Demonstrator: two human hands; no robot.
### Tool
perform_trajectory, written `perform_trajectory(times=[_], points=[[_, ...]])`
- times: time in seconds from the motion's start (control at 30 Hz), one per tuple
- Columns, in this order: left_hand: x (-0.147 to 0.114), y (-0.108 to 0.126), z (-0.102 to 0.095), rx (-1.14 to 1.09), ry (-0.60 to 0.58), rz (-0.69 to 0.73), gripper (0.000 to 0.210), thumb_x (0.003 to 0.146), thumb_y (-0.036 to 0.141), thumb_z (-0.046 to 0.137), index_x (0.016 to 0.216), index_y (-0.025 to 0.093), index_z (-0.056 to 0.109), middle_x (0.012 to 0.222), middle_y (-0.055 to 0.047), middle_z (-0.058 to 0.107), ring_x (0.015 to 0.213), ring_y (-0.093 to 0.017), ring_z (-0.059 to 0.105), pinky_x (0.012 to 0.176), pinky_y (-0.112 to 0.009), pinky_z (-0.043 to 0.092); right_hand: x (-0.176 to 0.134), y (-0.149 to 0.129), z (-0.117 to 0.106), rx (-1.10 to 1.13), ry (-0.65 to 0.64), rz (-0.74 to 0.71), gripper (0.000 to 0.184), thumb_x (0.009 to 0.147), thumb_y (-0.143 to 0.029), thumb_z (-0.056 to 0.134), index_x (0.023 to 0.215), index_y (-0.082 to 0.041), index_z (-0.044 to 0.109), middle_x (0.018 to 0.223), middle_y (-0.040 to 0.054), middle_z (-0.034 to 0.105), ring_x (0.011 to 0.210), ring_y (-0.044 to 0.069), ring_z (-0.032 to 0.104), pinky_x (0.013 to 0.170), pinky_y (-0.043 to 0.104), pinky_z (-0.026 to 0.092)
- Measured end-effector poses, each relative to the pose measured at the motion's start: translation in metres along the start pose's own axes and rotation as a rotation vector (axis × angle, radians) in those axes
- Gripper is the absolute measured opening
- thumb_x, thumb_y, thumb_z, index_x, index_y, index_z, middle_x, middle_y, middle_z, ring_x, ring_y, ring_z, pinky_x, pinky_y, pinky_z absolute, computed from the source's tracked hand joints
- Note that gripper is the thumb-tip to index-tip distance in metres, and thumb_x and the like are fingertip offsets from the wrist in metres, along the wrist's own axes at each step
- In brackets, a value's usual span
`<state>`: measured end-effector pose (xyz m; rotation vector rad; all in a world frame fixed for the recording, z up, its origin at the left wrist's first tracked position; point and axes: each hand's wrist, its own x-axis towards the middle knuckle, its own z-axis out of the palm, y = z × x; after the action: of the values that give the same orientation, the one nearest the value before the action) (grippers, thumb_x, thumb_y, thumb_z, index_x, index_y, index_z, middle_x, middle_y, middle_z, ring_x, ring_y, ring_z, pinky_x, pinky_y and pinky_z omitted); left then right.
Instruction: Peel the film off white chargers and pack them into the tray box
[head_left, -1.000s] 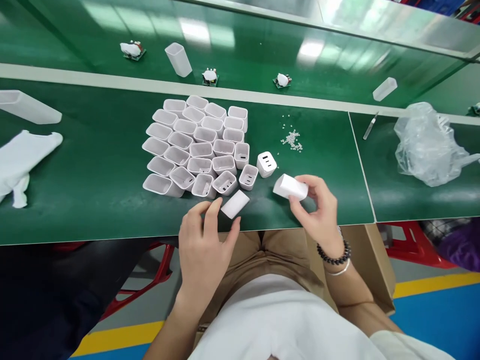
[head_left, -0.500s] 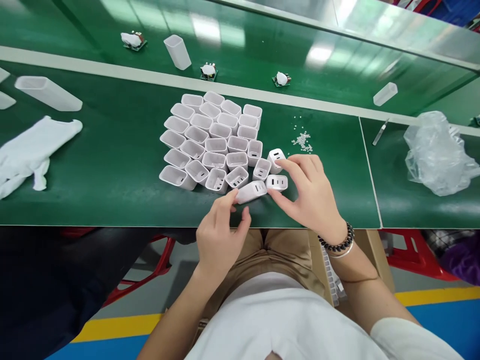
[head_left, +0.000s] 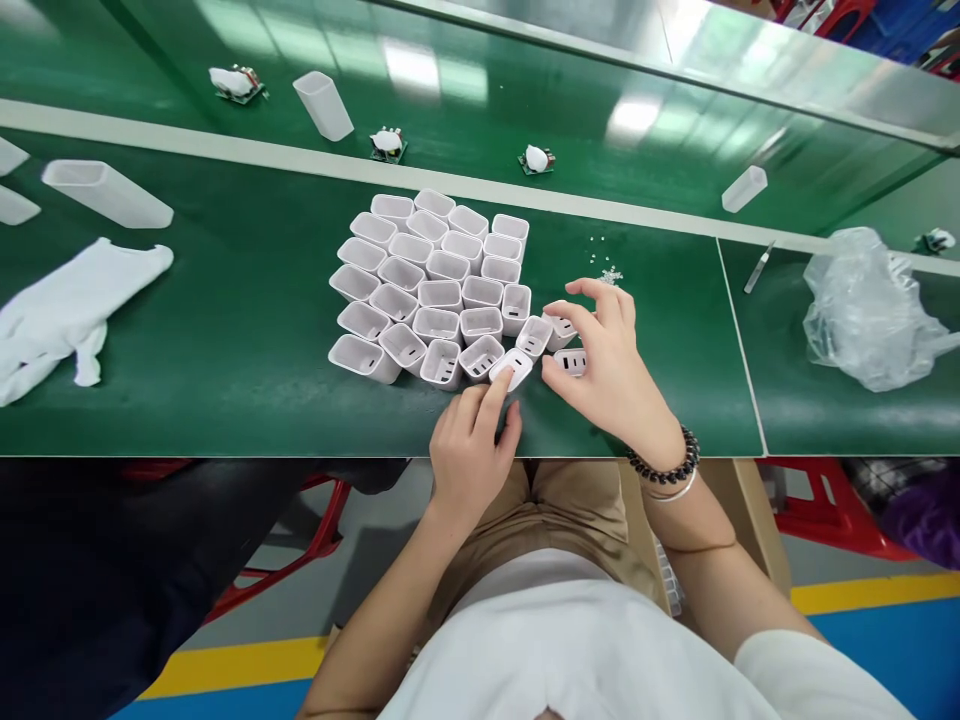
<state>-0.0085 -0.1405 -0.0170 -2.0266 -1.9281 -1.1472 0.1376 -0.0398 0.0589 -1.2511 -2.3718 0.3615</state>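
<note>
My left hand touches the upper end of a white plastic charger housing with its index fingertip. Its thumb stays apart. This housing stands at the front right of a block of similar open-topped housings. A dark slot shows on its upper end; the finger covers part of it. My right hand is open, thumb and index finger spread beside two more housings. One, with dark port slots, lies near the thumb; the other is partly hidden under the index finger.
Small clear bits lie behind my right hand. A white glove is at left, a clear plastic bag and a thin knife-like tool at right. A circuit board sits on the green strip behind. Someone's dark-clothed leg is at left.
The housing by my left hand has gone from lying on its side to standing up against the block. My left hand has moved right and up; my right index finger has lifted and spread.
</note>
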Motion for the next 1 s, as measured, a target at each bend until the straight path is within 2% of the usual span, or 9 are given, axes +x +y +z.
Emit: perform_trajectory(times=[0.17, 0.37, 0.47, 0.53, 0.67, 0.73, 0.8, 0.9, 1.0], points=[[0.001, 0.000, 0.002, 0.053, 0.018, -0.002, 0.038, 0.094, 0.017, 0.061, 0.131, 0.015, 0.058, 0.088, -0.006, 0.069, 0.075, -0.019, 0.062, 0.069, -0.029, 0.045, 0.000, 0.002, 0.006, -0.039, -0.064, 0.008, 0.043, 0.079, -0.023, 0.070, 0.121, -0.018, 0.057, 0.147, 0.0184, 0.042, 0.142, 0.038, 0.031, 0.116, 0.057, 0.034], [0.014, -0.006, 0.010, 0.090, 0.009, -0.097, 0.035, 0.097, 0.020, 0.056, 0.132, 0.016, 0.061, 0.085, -0.003, 0.072, 0.063, -0.015, 0.061, 0.061, -0.027, 0.040, 0.014, 0.005, 0.026, -0.024, 0.004, 0.072, 0.031, 0.083, -0.027, 0.069, 0.111, -0.018, 0.059, 0.145, 0.0197, 0.045, 0.144, 0.038, 0.032, 0.118, 0.058, 0.031], [0.015, -0.008, 0.008, 0.003, -0.022, -0.151, 0.044, 0.096, 0.018, 0.057, 0.140, 0.017, 0.055, 0.090, -0.003, 0.073, 0.069, -0.015, 0.065, 0.063, -0.026, 0.043, 0.007, 0.008, 0.015, 0.010, 0.026, 0.055, 0.047, 0.086, -0.036, 0.068, 0.128, -0.021, 0.053, 0.150, 0.0178, 0.041, 0.147, 0.039, 0.029, 0.119, 0.062, 0.029], [0.012, -0.008, 0.005, -0.041, 0.038, -0.116, 0.051, 0.093, 0.016, 0.059, 0.144, 0.017, 0.050, 0.090, -0.004, 0.072, 0.073, -0.016, 0.066, 0.068, -0.025, 0.047, -0.006, 0.012, 0.004, 0.045, 0.059, 0.057, 0.064, 0.088, -0.044, 0.067, 0.144, -0.025, 0.041, 0.154, 0.0160, 0.036, 0.151, 0.038, 0.026, 0.121, 0.064, 0.027], [0.010, -0.002, -0.002, 0.053, 0.190, 0.203, 0.062, 0.083, 0.020, 0.073, 0.142, 0.011, 0.053, 0.107, -0.016, 0.070, 0.105, -0.027, 0.066, 0.094, -0.036, 0.052, -0.029, 0.028, -0.006, 0.073, -0.017, -0.034, 0.098, 0.086, -0.059, 0.068, 0.161, -0.027, 0.012, 0.168, 0.0152, 0.009, 0.158, 0.041, 0.003, 0.126, 0.067, 0.016], [0.016, -0.002, -0.002, 0.146, 0.112, 0.350, 0.066, 0.084, 0.030, 0.075, 0.144, 0.013, 0.052, 0.126, -0.018, 0.067, 0.127, -0.034, 0.058, 0.114, -0.045, 0.041, -0.027, 0.041, -0.001, 0.089, -0.149, -0.181, 0.107, 0.084, -0.063, 0.070, 0.163, -0.028, 0.007, 0.170, 0.0129, -0.004, 0.159, 0.042, -0.006, 0.127, 0.067, 0.012], [0.028, -0.006, 0.000, 0.194, -0.039, 0.399, 0.067, 0.091, 0.039, 0.068, 0.151, 0.020, 0.046, 0.145, -0.016, 0.058, 0.143, -0.036, 0.046, 0.125, -0.052, 0.022, -0.013, 0.054, 0.009, 0.116, -0.235, -0.298, 0.108, 0.083, -0.063, 0.072, 0.163, -0.030, 0.008, 0.171, 0.0101, -0.009, 0.159, 0.042, -0.009, 0.127, 0.067, 0.011], [0.051, -0.018, 0.004, 0.170, -0.277, 0.309, 0.067, 0.099, 0.041, 0.054, 0.159, 0.023, 0.033, 0.162, -0.017, 0.038, 0.154, -0.039, 0.028, 0.126, -0.062, 0.010, 0.017, 0.067, 0.027, 0.185, -0.280, -0.371, 0.107, 0.084, -0.057, 0.073, 0.163, -0.028, 0.008, 0.171, 0.0124, -0.006, 0.160, 0.038, -0.005, 0.127, 0.063, 0.017], [0.069, -0.028, 0.007, 0.141, -0.389, 0.191, 0.065, 0.100, 0.035, 0.048, 0.160, 0.018, 0.030, 0.165, -0.020, 0.031, 0.156, -0.040, 0.020, 0.126, -0.064, 0.011, 0.042, 0.071, 0.044, 0.258, -0.287, -0.398, 0.100, 0.088, -0.046, 0.071, 0.163, -0.024, 0.009, 0.170, 0.0157, 0.001, 0.160, 0.034, 0.004, 0.127, 0.057, 0.027]])
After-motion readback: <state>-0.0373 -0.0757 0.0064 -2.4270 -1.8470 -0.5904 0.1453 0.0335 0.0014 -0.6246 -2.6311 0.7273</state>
